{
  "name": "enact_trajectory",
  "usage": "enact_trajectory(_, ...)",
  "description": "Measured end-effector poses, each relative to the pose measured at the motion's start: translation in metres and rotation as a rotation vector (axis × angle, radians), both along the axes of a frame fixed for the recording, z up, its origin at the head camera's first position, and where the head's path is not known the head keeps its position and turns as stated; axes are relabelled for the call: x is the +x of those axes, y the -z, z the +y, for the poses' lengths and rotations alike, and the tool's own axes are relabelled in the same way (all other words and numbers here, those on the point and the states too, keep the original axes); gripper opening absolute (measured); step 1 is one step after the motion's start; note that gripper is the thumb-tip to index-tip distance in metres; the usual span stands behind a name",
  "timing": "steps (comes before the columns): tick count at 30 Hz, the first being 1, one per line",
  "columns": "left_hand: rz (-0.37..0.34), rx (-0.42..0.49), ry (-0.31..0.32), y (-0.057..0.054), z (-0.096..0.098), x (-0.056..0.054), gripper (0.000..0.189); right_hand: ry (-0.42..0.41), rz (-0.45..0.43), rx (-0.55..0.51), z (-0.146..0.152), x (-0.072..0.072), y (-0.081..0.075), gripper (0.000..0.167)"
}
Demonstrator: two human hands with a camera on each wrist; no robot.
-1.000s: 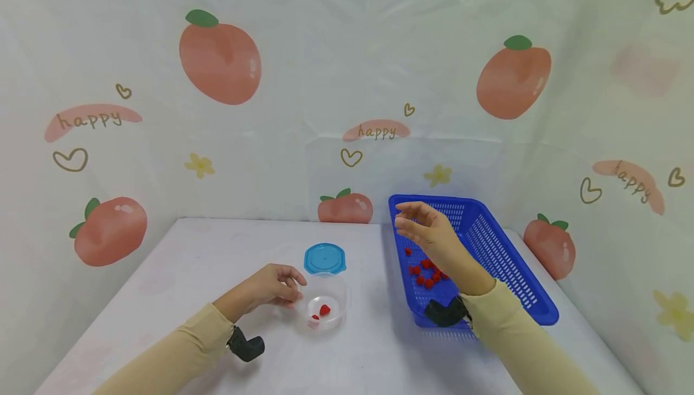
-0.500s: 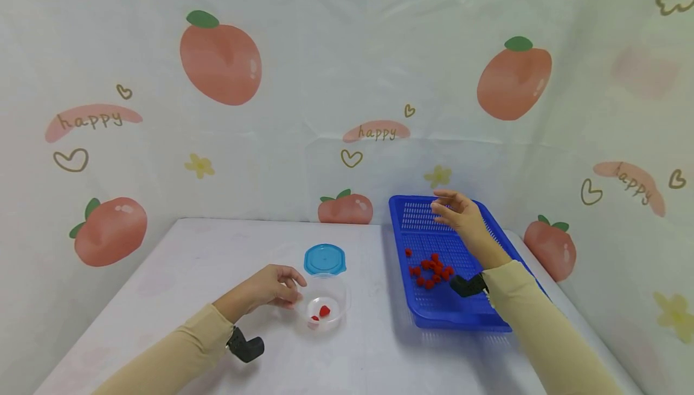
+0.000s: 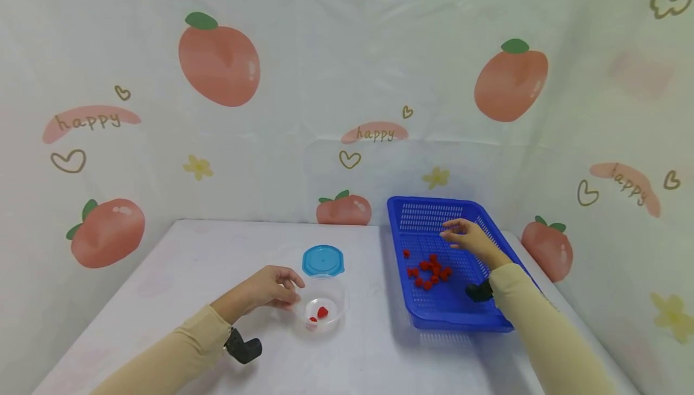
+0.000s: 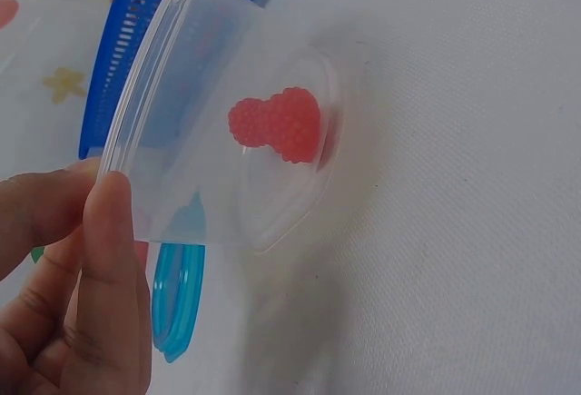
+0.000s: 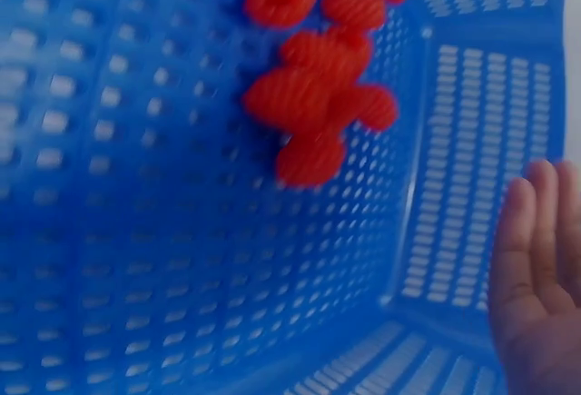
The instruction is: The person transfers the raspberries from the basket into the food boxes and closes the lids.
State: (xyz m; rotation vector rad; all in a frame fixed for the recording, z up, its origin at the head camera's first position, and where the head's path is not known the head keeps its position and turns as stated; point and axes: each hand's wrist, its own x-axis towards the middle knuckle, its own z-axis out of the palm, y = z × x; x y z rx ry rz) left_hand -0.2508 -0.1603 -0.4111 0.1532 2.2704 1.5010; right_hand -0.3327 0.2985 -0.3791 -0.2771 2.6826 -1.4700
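My left hand [image 3: 269, 286] pinches the near-left rim of a clear plastic tub [image 3: 335, 298] between thumb and fingers. Two red raspberries [image 4: 281, 124] lie at the bottom of the tub, seen through its wall in the left wrist view. Over the right part of a blue perforated basket [image 3: 461, 326] hovers my right hand [image 3: 473, 239], its fingers loosely extended with nothing between them. Several more raspberries [image 5: 304, 95] are heaped on the basket floor, left of that hand in the head view. One single raspberry [image 3: 406, 253] sits apart near the basket's left wall.
A blue lid [image 3: 323, 261] lies flat on the white table [image 3: 233, 244] just behind the tub. The basket's raised walls surround the raspberries. A printed backdrop [image 3: 282, 82] stands behind the table and along its sides.
My right hand has moved right across the basket, then lowered toward its floor, uncovering the raspberry heap in the head view. The left hand and tub have stayed in place.
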Motion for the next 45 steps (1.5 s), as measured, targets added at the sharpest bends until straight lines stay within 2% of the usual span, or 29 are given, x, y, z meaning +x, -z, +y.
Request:
enact_trajectory(5,0.002,-0.010,-0.005,0.000,0.000,0.000,0.027,-0.043,-0.108,0.016,0.008,0.000,0.009,0.051)
enact_trajectory(11,0.000,-0.006,-0.006,0.001,0.000,-0.001,0.026,-0.086,-0.218,0.063,0.013,0.004,0.010,0.048)
enact_trajectory(20,-0.006,-0.014,-0.028,0.003,-0.001,-0.001,0.027,-0.063,-0.366,0.126,0.015,0.004,0.016,0.036)
enact_trajectory(25,-0.011,-0.016,-0.041,0.002,0.000,0.000,0.028,-0.071,-0.398,0.198,0.013,0.004,0.017,0.031)
enact_trajectory(30,-0.011,0.000,-0.026,0.001,-0.001,0.000,0.028,-0.080,-0.412,0.258,0.011,0.004,0.019,0.028)
enact_trajectory(37,-0.006,0.003,-0.013,0.001,-0.001,0.000,0.028,-0.054,-0.419,0.279,0.010,0.005,0.019,0.023)
enact_trajectory(45,-0.006,0.007,-0.016,0.001,-0.002,0.000,0.027,-0.076,-0.405,0.302,0.010,0.004,0.019,0.019)
